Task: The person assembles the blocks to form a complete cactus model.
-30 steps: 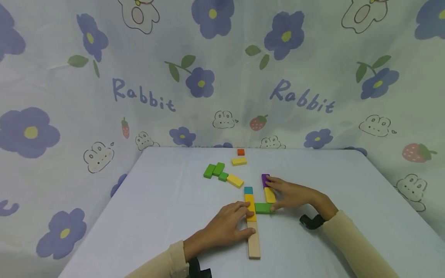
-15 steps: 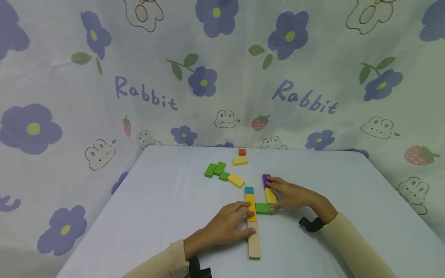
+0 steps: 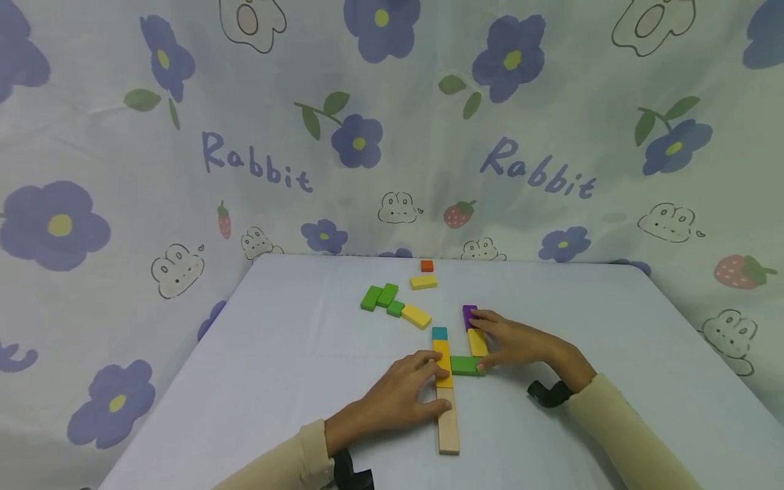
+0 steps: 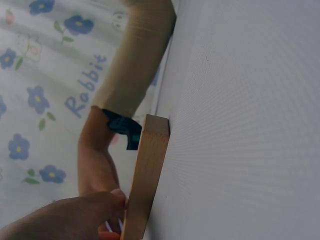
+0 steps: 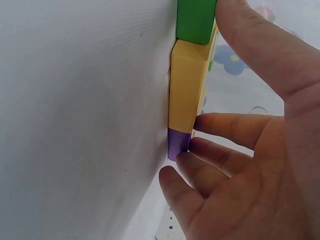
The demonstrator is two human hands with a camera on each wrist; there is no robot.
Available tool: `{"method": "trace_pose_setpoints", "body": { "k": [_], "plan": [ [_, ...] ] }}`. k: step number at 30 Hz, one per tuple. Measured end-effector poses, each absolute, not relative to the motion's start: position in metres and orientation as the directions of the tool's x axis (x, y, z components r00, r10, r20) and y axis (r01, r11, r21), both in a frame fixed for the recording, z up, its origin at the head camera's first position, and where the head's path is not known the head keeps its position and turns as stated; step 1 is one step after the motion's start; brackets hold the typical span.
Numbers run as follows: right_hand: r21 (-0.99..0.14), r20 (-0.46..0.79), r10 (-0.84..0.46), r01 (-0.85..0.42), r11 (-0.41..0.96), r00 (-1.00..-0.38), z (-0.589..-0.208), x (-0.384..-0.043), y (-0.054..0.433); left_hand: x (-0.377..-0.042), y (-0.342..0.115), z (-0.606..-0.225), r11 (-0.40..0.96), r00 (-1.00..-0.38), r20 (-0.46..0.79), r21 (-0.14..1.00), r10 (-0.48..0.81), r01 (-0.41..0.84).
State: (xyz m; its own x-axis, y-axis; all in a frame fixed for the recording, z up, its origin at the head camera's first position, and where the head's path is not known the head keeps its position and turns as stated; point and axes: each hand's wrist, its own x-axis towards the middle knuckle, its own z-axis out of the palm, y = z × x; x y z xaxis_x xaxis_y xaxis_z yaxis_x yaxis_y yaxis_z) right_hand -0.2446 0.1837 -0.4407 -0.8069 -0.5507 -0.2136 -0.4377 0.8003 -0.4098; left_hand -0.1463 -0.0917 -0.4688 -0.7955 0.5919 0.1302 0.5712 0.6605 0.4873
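Note:
My left hand (image 3: 401, 389) rests over a straight row of blocks. Its fingers touch an orange-yellow block (image 3: 442, 379), and its thumb lies on a long plain wooden block (image 3: 448, 429). A small blue block (image 3: 439, 333) caps the row's far end. From the row's side a green block (image 3: 465, 365) sticks out to the right. My right hand (image 3: 517, 342) spreads over a second short column. Its fingertips touch the purple block (image 5: 178, 144) at the far end, and its thumb lies on the green block. Between those two sits a yellow block (image 5: 186, 87).
Beyond the row lie loose green blocks (image 3: 388, 295) and a yellow block (image 3: 416, 316) in a touching cluster. Farther back are another yellow block (image 3: 424, 282) and a small orange-red block (image 3: 427, 266). A patterned cloth (image 3: 392, 156) hangs behind the white table (image 3: 294, 381).
Both hands and all blocks keep their places on the table. Only the head view has shifted slightly.

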Motion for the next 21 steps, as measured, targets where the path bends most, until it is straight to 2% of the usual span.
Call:
{"method": "trace_pose_setpoints", "body": {
  "k": [12, 21],
  "plan": [
    [-0.419, -0.209, -0.557, -0.440, 0.794, -0.804, -0.443, -0.245, 0.185, -0.154, -0.094, -0.457, 0.699, -0.887, 0.199, 0.554, 0.417, 0.453],
    [-0.443, -0.229, -0.551, -0.419, 0.793, -0.802, -0.441, -0.245, 0.184, -0.184, -0.104, -0.455, 0.796, -0.932, 0.259, 0.492, 0.253, 0.353]
  ]
}}
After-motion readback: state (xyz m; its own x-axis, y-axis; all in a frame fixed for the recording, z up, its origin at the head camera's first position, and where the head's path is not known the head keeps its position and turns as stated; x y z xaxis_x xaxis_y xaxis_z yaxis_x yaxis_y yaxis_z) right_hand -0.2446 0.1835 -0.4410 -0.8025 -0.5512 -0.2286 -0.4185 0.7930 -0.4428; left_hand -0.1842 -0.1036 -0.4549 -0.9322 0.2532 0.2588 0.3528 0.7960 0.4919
